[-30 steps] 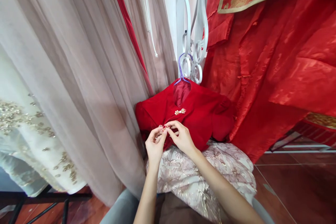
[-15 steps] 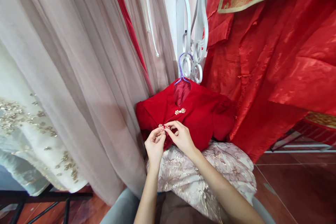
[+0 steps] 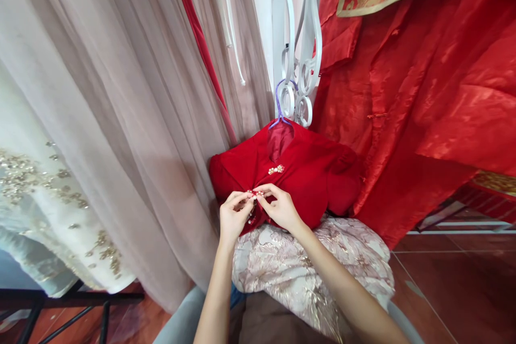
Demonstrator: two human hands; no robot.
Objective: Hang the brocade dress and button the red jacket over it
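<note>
A red velvet jacket [image 3: 306, 172] hangs by its neck from a purple hanger [image 3: 278, 99]. One beaded frog button [image 3: 276, 170] sits joined across its front below the collar. Lower down, a second beaded frog button [image 3: 260, 193] is pinched between the fingertips of both hands. My left hand [image 3: 235, 216] grips its left part, and my right hand [image 3: 281, 208] its right part. Fingers partly cover this fastener, so whether its halves are joined cannot be told. More small beads show on the jacket under my left fingertips.
Pale floral brocade [image 3: 306, 263] lies over my lap below the jacket. The hanger hooks onto a white scrolled metal stand [image 3: 308, 78]. Dusty-pink sheer fabric [image 3: 153, 118] hangs at left, red satin garments [image 3: 423, 118] at right. Black metal legs [image 3: 104, 322] stand at lower left.
My left hand has shifted slightly left and tilted, its fingertips still at the lower frog button. My right hand has moved a little to the right, and more beads show beneath.
</note>
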